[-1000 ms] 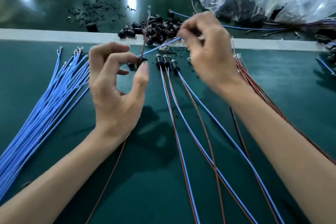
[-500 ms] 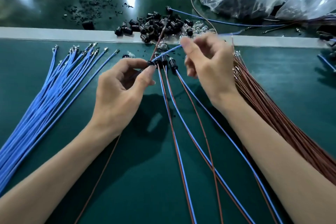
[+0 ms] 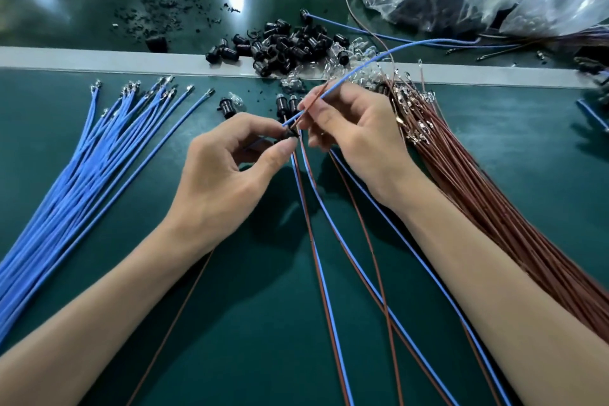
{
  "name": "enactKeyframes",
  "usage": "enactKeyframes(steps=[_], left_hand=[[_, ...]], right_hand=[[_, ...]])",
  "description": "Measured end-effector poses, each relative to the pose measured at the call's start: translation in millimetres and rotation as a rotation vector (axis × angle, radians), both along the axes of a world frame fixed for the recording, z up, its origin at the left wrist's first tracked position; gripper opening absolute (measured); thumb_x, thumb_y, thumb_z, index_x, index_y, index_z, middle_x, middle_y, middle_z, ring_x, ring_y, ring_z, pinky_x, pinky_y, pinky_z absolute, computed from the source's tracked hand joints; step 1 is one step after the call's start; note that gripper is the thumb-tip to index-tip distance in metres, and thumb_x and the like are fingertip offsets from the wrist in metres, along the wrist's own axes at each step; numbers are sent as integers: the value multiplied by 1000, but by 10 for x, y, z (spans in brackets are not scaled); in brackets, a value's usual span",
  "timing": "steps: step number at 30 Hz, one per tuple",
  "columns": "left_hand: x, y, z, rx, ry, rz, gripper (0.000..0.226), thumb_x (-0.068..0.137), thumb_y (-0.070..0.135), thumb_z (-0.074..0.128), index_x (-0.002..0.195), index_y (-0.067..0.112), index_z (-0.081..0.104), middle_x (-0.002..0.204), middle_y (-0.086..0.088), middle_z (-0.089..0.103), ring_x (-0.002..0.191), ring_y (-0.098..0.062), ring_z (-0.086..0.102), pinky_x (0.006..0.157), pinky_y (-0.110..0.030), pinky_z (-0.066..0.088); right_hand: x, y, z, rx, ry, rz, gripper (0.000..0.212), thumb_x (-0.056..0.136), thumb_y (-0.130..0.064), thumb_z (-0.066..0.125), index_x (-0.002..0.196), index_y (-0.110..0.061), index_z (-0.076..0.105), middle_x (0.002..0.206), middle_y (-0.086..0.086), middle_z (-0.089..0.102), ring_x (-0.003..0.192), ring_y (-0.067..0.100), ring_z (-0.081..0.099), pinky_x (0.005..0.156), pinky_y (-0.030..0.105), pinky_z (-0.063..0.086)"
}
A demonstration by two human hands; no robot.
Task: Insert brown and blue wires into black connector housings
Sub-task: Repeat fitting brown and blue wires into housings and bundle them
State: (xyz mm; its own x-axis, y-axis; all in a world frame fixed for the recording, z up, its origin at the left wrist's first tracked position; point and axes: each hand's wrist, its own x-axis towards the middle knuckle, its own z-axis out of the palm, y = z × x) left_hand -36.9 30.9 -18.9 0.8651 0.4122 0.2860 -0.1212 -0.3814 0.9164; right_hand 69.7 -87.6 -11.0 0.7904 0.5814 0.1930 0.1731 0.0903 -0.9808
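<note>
Small black housing (image 3: 290, 134) is over mid desk (image 3: 263, 323), pinched by the left hand (image 3: 224, 175) fingers (image 3: 280, 155). The right hand (image 3: 356, 128) fingers pinch the blue wire (image 3: 346, 79), brown wire (image 3: 311, 102) alongside, just right of it. Wires look light and floppy, so probably grip close to the tip; housing looks hard, tiny, easy to drop.

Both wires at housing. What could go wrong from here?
1. The left hand pinches the black housing by the tips of its fingers; a push might twist it loose.
2. The blue wire and brown wire converge in the right hand, so they could swap cavities or seat partway.
3. The brown bundle lies beside that hand; terminals may snag.
</note>
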Motion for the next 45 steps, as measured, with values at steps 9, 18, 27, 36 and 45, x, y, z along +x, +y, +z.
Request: enactKeyframes(steps=[9, 18, 27, 36, 45], left_hand=[[27, 54, -50, -43, 41, 133, 12, 84, 22, 72, 86, 29, 63, 81, 11, 70, 77, -10, 69, 70, -26, 55], [20, 33, -26, -16, 60, 96, 14, 81, 20, 75, 83, 27, 63, 79, 11, 69, 68, 0, 62, 65, -15, 47], [7, -1, 8, -104, 86, 67, 11, 78, 22, 76, 85, 22, 67, 73, 2, 71, 68, -16, 66, 67, -27, 51], [10, -10, 11, -25, 137, 59, 12, 78, 26, 76, 85, 19, 70, 79, 4, 74, 75, -16, 69, 69, -20, 53], [0, 8, 1, 13, 132, 55, 9, 78, 29, 75, 86, 28, 70, 80, 13, 73, 74, -4, 67, 70, -13, 49]], right_hand=[[53, -8, -9, 194, 76, -142, 21, 102, -10, 38, 82, -12, 44, 60, -2, 65, 45, 13, 59, 48, 26, 48], [3, 11, 12, 137, 20, -137, 21, 100, -5, 41, 80, -11, 47, 62, 1, 61, 45, 12, 56, 48, 21, 47], [32, 3, -10, 123, 13, -161, 24, 100, -7, 43, 78, -14, 48, 56, -5, 59, 45, 10, 53, 48, 23, 46], [44, -10, -17, 130, 17, -141, 25, 98, -7, 46, 75, -12, 51, 55, -5, 62, 47, 8, 57, 51, 22, 50], [49, -14, -20, 133, 15, -140, 27, 99, -5, 43, 74, -11, 49, 53, -6, 57, 46, 6, 53, 47, 18, 46]])
